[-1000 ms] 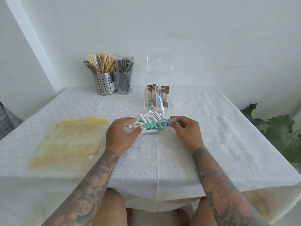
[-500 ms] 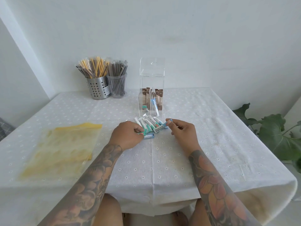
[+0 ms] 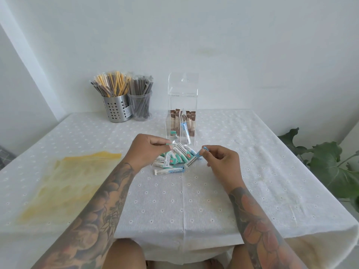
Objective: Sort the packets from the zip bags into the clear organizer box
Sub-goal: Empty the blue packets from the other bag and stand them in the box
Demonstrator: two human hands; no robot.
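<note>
A heap of several small white packets with green or blue ends (image 3: 174,160) lies on the tablecloth in front of the clear organizer box (image 3: 182,98). The box holds brown packets at the back, one green packet and one blue packet in front. My left hand (image 3: 147,150) pinches a green-ended packet (image 3: 169,147) at the heap's left top. My right hand (image 3: 221,162) pinches a blue-ended packet (image 3: 202,153) at the heap's right side. A yellow zip bag (image 3: 66,183) lies flat on the left.
A perforated metal cup (image 3: 116,108) and a clear cup (image 3: 140,105), both full of wrapped straws, stand at the back left. A green plant (image 3: 330,162) leans in at the table's right edge. The wall is close behind the box.
My left hand has lifted from the heap's left edge and now pinches a green-ended packet higher up. My right hand still holds its blue-ended packet, slightly raised.
</note>
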